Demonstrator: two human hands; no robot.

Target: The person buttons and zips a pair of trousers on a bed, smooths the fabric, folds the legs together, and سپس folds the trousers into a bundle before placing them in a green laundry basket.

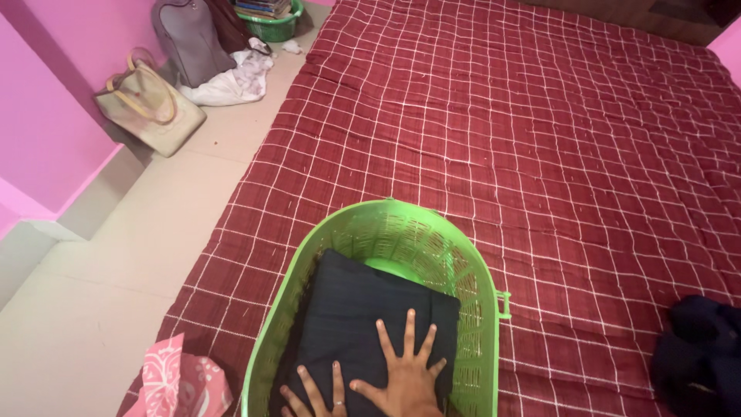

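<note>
Both hands sit at the near edge of the frame, pressing flat on a folded dark garment (363, 316) inside a green plastic laundry basket (482, 309). Right hand (409, 371) is fully splayed, palm down, fingers pointing far, resting on the near-right part of the cloth; nothing is pinched or gripped. Left hand (312, 398) is partly cut off by the frame edge; its fingers lie flat and open on the cloth just left of the right hand, a ring on one finger, holding nothing as far as can be seen.

Progress, as a judgement: the garment looks already folded and placed in the basket, lying tilted against the left wall with bare green bottom showing at the far end. The hands seem to be flattening it down. Another dark bundle of cloth (698, 355) lies on the bed near right, well apart from the basket, not packed. A pink patterned cloth (181, 382) sits near left, at the bed edge.

Basket stands on a maroon checked bedspread (540, 139). Far left on the floor: a beige handbag (150, 108), a grey bag (189, 38), white crumpled cloth (231, 81), and a small green basket of books (274, 19).
</note>
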